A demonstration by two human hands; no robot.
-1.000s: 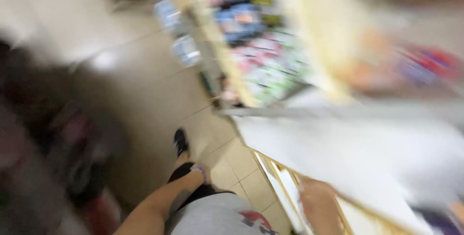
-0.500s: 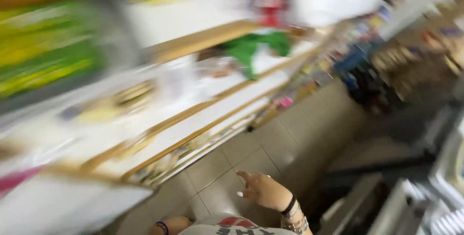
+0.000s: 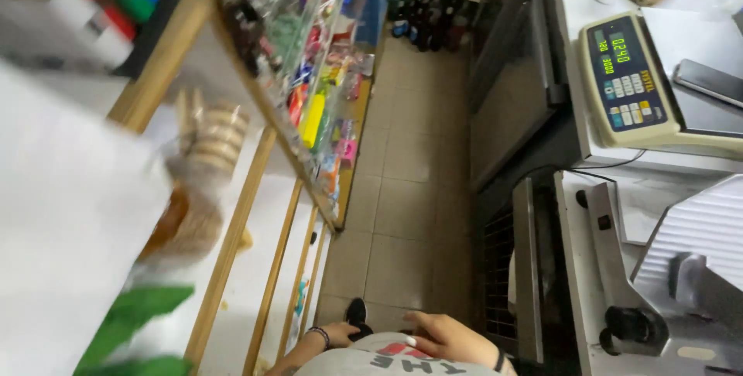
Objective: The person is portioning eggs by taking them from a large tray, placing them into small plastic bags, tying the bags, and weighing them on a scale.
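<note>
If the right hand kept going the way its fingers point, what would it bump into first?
The right hand points across the belly toward the left hand. It would likely meet that hand or the grey shirt first, though depth is unclear.

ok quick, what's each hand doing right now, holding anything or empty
Left hand: mostly hidden behind the grey shirt; open or closed cannot be told.
Right hand: open, fingers loosely spread against the shirt, holding nothing.
</note>
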